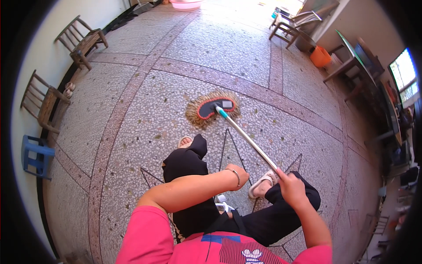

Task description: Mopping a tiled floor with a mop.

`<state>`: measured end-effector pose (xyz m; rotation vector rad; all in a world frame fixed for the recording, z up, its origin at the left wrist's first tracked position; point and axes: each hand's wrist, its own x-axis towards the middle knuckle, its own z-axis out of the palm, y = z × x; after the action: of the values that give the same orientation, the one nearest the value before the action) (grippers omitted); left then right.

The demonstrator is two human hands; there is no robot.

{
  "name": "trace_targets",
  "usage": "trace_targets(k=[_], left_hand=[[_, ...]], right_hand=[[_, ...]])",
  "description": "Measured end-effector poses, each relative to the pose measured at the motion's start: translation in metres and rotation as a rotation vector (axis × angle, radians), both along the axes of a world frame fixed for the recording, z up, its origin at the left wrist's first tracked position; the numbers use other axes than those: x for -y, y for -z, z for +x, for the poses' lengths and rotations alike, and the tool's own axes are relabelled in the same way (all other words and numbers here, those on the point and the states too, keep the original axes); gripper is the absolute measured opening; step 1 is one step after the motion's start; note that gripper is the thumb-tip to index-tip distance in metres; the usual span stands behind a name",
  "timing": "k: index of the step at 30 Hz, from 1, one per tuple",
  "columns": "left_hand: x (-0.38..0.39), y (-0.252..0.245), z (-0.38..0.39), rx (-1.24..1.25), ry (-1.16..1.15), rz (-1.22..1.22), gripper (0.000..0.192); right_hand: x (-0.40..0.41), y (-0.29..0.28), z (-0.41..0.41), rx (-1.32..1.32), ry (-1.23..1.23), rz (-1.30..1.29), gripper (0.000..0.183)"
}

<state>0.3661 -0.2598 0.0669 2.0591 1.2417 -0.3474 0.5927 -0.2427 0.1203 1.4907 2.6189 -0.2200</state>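
My right hand (292, 188) grips the metal pole (252, 142) of a dust mop, with the thumb along the pole's upper end. From there the pole slants away to a teal collar (223, 113) and the mop head (214, 108). The head lies on the terrazzo floor ahead of my feet, with a shaggy tan fringe around a dark, red-edged pad. My left hand (242, 178) is curled into a fist in front of my body, a bracelet (235, 175) at its wrist. It stays apart from the pole, and nothing shows in it.
Two wooden chairs (84, 43) and a blue plastic stool (37, 156) line the left wall, with a pair of shoes (68, 89) nearby. Another chair (293, 24), an orange bin (319, 56) and a table (356, 59) stand to the right. A pink basin (187, 4) sits at the far end.
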Motion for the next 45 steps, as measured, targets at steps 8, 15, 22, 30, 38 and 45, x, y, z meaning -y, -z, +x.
trace_targets(k=[8, 15, 22, 30, 38, 45], left_hand=[[0.004, -0.004, 0.037, -0.011, 0.269, 0.015, 0.025], [0.027, -0.013, 0.061, 0.009, 0.298, 0.091, 0.027], [0.047, 0.018, 0.069, -0.017, 0.192, -0.01, 0.03], [0.058, 0.035, 0.093, -0.056, 0.134, -0.007, 0.034], [0.087, 0.027, 0.11, -0.021, 0.215, -0.001, 0.032], [0.099, 0.017, 0.111, -0.03, 0.238, -0.011, 0.03]], right_hand=[[0.133, -0.104, 0.076, 0.074, 0.373, -0.131, 0.039], [0.127, -0.093, 0.064, 0.1, 0.441, -0.136, 0.037], [0.048, 0.014, 0.067, -0.044, 0.351, 0.025, 0.036], [0.035, 0.024, 0.139, -0.019, 0.388, 0.094, 0.036], [0.174, -0.05, 0.194, 0.047, 0.562, 0.018, 0.036], [0.17, -0.103, 0.185, 0.104, 0.693, -0.056, 0.033]])
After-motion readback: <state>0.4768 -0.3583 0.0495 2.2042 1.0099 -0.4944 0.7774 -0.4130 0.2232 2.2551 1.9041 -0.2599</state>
